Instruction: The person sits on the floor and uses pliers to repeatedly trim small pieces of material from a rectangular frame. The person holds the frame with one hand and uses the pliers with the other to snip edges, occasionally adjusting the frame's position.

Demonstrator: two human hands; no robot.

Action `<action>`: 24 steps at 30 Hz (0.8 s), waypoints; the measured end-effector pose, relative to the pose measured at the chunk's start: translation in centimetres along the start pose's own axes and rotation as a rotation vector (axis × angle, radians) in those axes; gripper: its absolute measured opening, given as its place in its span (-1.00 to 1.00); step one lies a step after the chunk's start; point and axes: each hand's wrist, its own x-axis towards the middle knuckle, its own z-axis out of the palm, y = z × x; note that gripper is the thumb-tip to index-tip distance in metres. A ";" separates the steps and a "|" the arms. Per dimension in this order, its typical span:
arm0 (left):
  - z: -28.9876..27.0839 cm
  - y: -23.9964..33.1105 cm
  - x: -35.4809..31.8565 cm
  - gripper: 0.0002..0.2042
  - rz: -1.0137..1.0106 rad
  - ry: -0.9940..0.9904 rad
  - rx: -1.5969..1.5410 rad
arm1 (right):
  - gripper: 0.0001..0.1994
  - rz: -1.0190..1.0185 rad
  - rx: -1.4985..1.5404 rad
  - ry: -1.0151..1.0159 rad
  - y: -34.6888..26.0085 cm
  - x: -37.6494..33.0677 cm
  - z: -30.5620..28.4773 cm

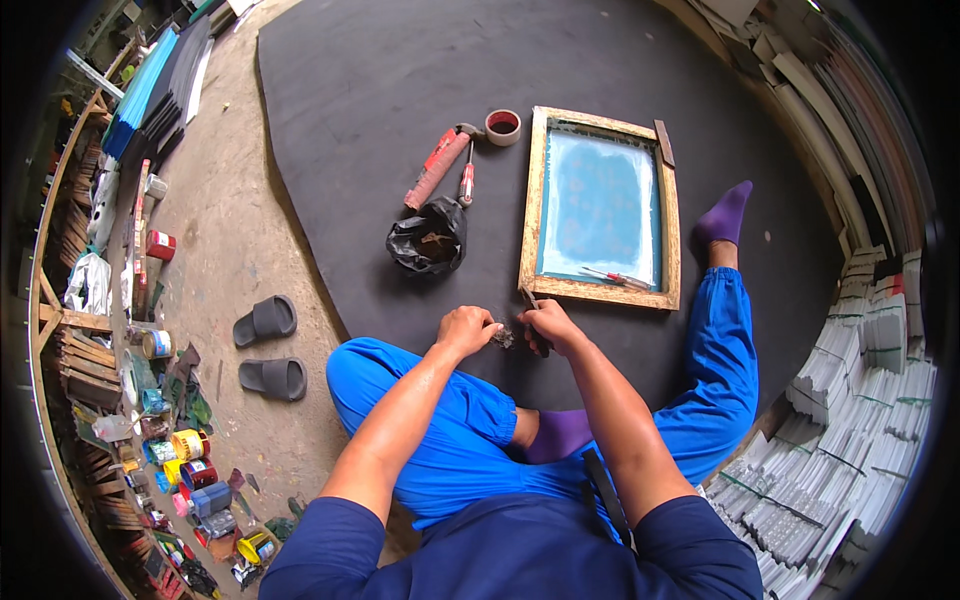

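Observation:
My right hand (549,326) is closed around dark pliers (527,296), whose jaws point away, close to the near left corner of a wooden screen frame (531,200). My left hand (466,330) has its fingers pressed together; what they pinch, if anything, is hidden. Between the hands lies a small grey clump of bits (503,338) on the black mat (350,130). Blue and white mesh (598,200) fills the frame. A red-handled screwdriver (618,277) rests along its near inner edge. Beyond my left hand sits an open black plastic bag (428,238).
Beyond the bag lie a long red object (437,168), another screwdriver (467,183) and a tape roll (502,127). A dark strip (664,142) leans at the frame's far right corner. Black slippers (267,322) and paint cans (190,443) are left; bundled pale stacks (800,480) are right.

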 end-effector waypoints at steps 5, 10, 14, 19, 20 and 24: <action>0.8 -0.6 0.4 -0.70 -0.010 0.032 -0.035 | -0.74 -0.177 -0.576 0.389 1.8 1.3 2.0; 0.7 -0.6 -0.1 -0.68 -0.071 0.057 -0.149 | -0.75 -0.181 -0.811 0.500 0.3 -1.5 2.9; 0.8 -0.7 0.1 -0.67 -0.053 0.190 -0.334 | -0.76 -0.259 -0.880 0.435 0.1 -2.1 2.8; 2.7 -2.7 1.6 -0.71 -0.143 0.091 -0.616 | -0.70 -0.220 -0.702 0.267 1.6 -2.7 4.6; 2.7 -2.7 1.5 -0.71 -0.146 0.075 -0.612 | -0.74 -0.171 -0.639 0.211 1.6 -2.8 4.7; 2.6 -2.5 1.0 -0.71 -0.143 0.049 -0.599 | -0.79 -0.049 -0.277 0.055 2.4 -2.8 4.9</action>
